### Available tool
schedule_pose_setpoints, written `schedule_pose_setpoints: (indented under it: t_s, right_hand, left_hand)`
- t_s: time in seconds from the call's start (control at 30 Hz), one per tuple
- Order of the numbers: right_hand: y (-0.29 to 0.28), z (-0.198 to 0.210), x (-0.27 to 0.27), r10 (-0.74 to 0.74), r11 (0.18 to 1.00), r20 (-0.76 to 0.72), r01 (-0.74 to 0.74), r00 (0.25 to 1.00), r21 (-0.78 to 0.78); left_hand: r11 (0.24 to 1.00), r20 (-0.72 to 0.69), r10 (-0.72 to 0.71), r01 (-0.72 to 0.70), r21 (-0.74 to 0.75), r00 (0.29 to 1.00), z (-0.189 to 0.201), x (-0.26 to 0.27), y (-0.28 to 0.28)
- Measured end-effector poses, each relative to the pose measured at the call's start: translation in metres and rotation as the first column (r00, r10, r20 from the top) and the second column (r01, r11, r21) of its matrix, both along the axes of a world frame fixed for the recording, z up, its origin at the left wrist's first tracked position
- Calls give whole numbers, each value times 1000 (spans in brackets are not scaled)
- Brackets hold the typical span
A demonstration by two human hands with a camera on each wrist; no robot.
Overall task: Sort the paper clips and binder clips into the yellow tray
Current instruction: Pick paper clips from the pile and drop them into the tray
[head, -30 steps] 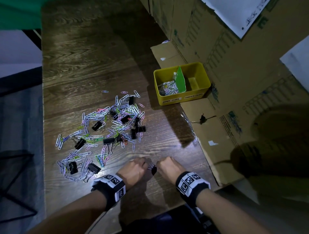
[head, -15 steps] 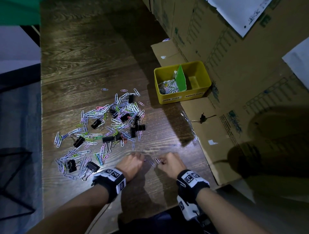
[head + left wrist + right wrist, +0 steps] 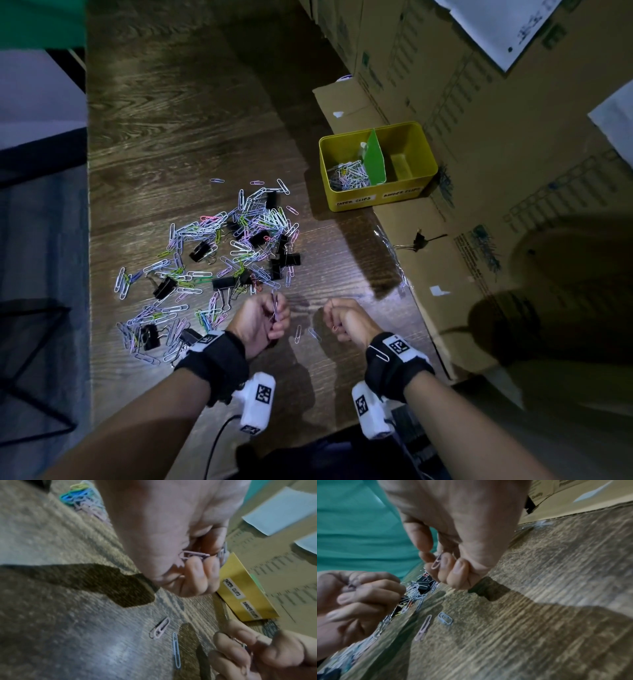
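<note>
My left hand [image 3: 275, 315] grips a small bunch of paper clips [image 3: 193, 555], fingers curled, near the table's front. My right hand [image 3: 334, 320] is a short way to its right and pinches one pink paper clip [image 3: 437, 561]. Two loose paper clips [image 3: 298, 334] lie on the wood between them. A wide pile of coloured paper clips [image 3: 239, 246] mixed with black binder clips [image 3: 200, 250] spreads beyond my left hand. The yellow tray [image 3: 359, 200] stands far right, split by a green divider [image 3: 375, 161]. Paper clips [image 3: 349, 174] fill its left compartment.
Cardboard boxes [image 3: 479, 171] wall in the right side, and a flap lies flat beside the tray. One black binder clip [image 3: 418, 240] sits on that flap. The table's left edge [image 3: 88, 274] drops off to the floor. A paper clip [image 3: 380, 353] clings to my right wristband.
My hands, close together over a small tangle a second ago, have drawn apart. Each now holds paper clips, and two clips lie on the table between them.
</note>
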State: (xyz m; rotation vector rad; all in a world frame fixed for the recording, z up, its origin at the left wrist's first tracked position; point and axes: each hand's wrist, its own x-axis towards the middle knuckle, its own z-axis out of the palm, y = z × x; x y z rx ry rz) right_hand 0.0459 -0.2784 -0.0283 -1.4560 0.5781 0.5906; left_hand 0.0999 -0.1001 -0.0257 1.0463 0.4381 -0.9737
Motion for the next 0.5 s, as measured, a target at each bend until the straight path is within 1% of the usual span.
schedule_pose_setpoints:
  t_s: [0.1, 0.13, 0.23, 0.27, 0.3, 0.33, 0.37, 0.4, 0.43, 0.47, 0.5]
  right_hand:
    - [1, -1, 0, 174, 970, 14, -169, 985, -173]
    - [2, -4, -1, 200, 959, 17, -192, 980, -208]
    - [3, -9, -1, 162, 963, -4, -159, 987, -217]
    - [3, -9, -2, 174, 956, 9, -167, 985, -242]
    - [2, -10, -3, 229, 927, 30, -209, 973, -312]
    - [2, -11, -5, 315, 868, 41, -271, 948, -415]
    - [3, -11, -7, 407, 780, 30, -330, 913, -531]
    - [5, -11, -9, 490, 681, 15, -371, 872, -631]
    - [7, -11, -11, 560, 583, 0, -394, 829, -710]
    - [9, -11, -12, 613, 508, -9, -404, 790, -761]
    - [11, -12, -12, 645, 463, -10, -402, 764, -790]
  left_hand:
    - [997, -12, 63, -63, -32, 998, -5, 0, 1]
    - [997, -3, 75, -75, -31, 997, -6, 1, 2]
    - [996, 27, 83, -82, -23, 996, -10, 1, 9]
    - [998, 45, 68, -67, -11, 997, -10, 1, 11]
    - [999, 69, 35, -36, 10, 997, -10, 0, 12]
    - [998, 99, -19, 13, 60, 995, -11, -1, 12]
    - [988, 134, -92, 74, 137, 987, -12, -4, 11]
    - [962, 168, -177, 134, 237, 970, -15, -6, 9]
    - [922, 205, -266, 186, 339, 942, -17, -9, 7]
    - [870, 254, -355, 219, 441, 900, -19, -12, 5]
    - [817, 316, -438, 227, 530, 842, -21, -14, 3]
